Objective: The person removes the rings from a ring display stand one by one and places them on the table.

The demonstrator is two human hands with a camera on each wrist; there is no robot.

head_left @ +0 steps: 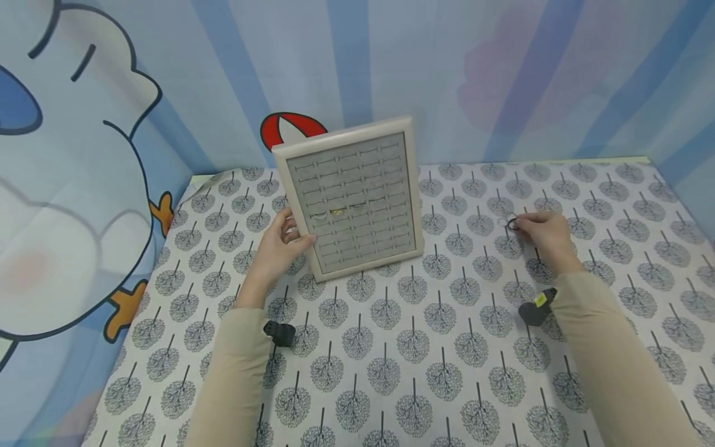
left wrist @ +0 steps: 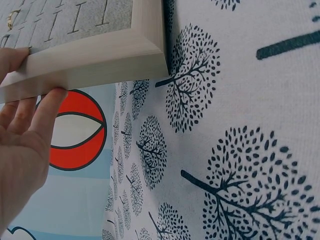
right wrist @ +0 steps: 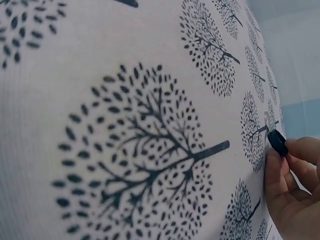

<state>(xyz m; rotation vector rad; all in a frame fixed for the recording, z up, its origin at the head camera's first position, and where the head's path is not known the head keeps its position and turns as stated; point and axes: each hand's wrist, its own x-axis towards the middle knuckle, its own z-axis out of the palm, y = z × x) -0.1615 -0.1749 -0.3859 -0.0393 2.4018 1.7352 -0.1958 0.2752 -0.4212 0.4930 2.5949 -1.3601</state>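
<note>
My left hand (head_left: pixel 275 251) grips the left side of a pale-framed ring display board (head_left: pixel 414 186), thumb on the front, other fingers behind the edge. The board leans back on the table, its grey padded face lined with rows of slits. In one row sit a silver ring (head_left: pixel 319 216), a gold ring (head_left: pixel 337 212) and another silver-looking ring (head_left: pixel 358 205). Off to the right, my right hand (head_left: pixel 546 234) pinches a black ring (right wrist: pixel 278 143) between thumb and fingertips, low over the cloth. A thin silver ring (right wrist: pixel 267 121) shows just beyond it in the right wrist view.
A white cloth with dark tree prints (head_left: pixel 413 344) covers the table. Behind it hangs a blue striped cartoon backdrop (head_left: pixel 391 56). Black wrist cameras (head_left: pixel 279 333) sit at both cuffs.
</note>
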